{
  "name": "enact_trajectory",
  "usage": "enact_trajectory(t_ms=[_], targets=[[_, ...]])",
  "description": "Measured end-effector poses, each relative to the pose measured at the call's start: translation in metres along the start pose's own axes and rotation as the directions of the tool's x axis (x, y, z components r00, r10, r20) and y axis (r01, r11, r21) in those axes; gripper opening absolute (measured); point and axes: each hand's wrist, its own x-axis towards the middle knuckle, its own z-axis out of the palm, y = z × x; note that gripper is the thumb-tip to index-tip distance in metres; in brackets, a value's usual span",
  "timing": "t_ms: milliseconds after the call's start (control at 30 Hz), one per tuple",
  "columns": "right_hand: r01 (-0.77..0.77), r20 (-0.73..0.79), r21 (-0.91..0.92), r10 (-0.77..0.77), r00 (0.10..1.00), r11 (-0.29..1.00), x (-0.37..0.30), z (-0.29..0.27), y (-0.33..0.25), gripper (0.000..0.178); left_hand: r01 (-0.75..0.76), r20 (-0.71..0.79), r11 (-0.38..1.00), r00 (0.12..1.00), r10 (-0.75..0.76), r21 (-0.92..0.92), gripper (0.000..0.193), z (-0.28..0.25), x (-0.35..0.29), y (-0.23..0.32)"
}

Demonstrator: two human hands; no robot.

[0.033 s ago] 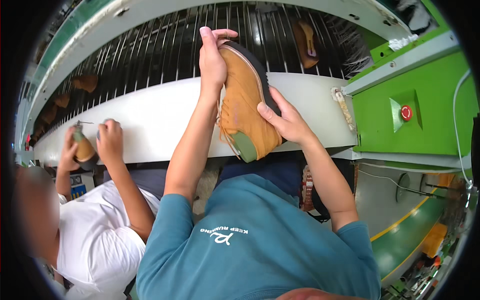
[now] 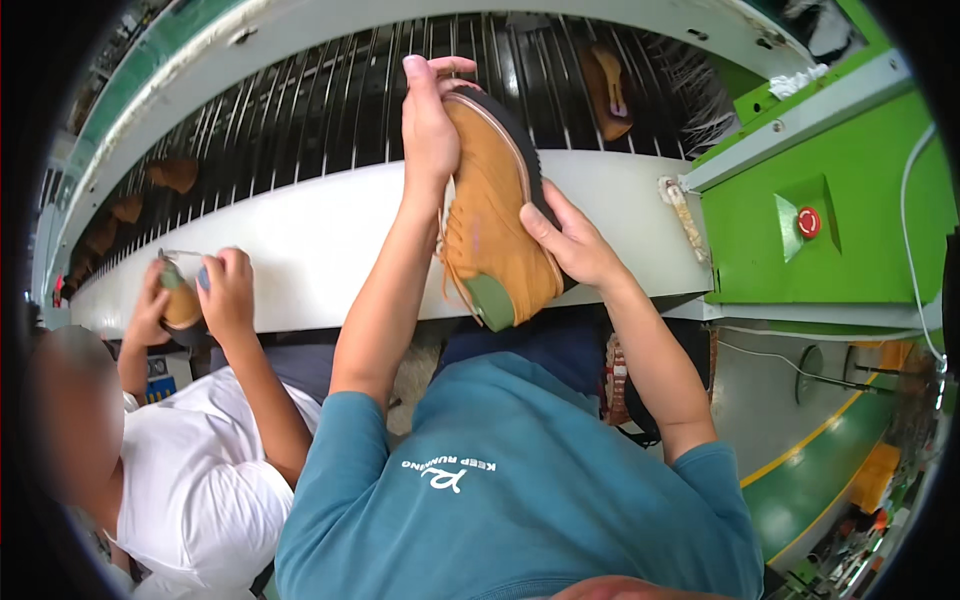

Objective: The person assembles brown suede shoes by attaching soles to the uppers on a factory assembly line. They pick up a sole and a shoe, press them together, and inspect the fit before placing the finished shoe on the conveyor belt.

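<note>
I hold a tan lace-up boot (image 2: 490,190) on its side above the white ledge, its toe pointing away from me and its green collar toward my body. My left hand (image 2: 432,125) is cupped round the toe end, with the thumb stretched upward. Against the black sole near the heel, my right hand (image 2: 575,240) grips with its thumb over the tan upper. Thin laces hang along the boot's left side. The inside of the boot is hidden.
A white ledge (image 2: 340,245) runs before a conveyor of metal rods (image 2: 350,100), which carries another boot (image 2: 608,95). At left, a person in white (image 2: 200,480) handles a tan-and-green boot (image 2: 180,300). A green machine panel with a red button (image 2: 808,222) stands at right.
The co-worker's hands and boot have shifted slightly. My grip on the boot looks the same, and the whole view has moved a little.
</note>
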Motion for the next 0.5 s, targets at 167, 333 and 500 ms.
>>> enact_trajectory(t_ms=[167, 333, 500], targets=[[0.005, 0.027, 0.438, -0.019, 0.999, 0.899, -0.024, -0.016, 0.025, 0.078, -0.169, 0.143, 0.95, 0.967, 0.212, -0.261, 0.085, 0.037, -0.026, 0.057], [0.101, -0.012, 0.621, -0.119, 0.993, 0.777, -0.052, -0.025, 0.034, 0.083, -0.242, 0.296, 0.96, 0.915, 0.275, -0.144, 0.102, 0.013, -0.095, 0.045], [0.135, 0.008, 0.652, -0.186, 0.983, 0.746, -0.043, -0.036, 0.016, 0.092, -0.307, 0.421, 0.941, 0.842, 0.337, -0.141, 0.142, 0.011, -0.202, 0.025]])
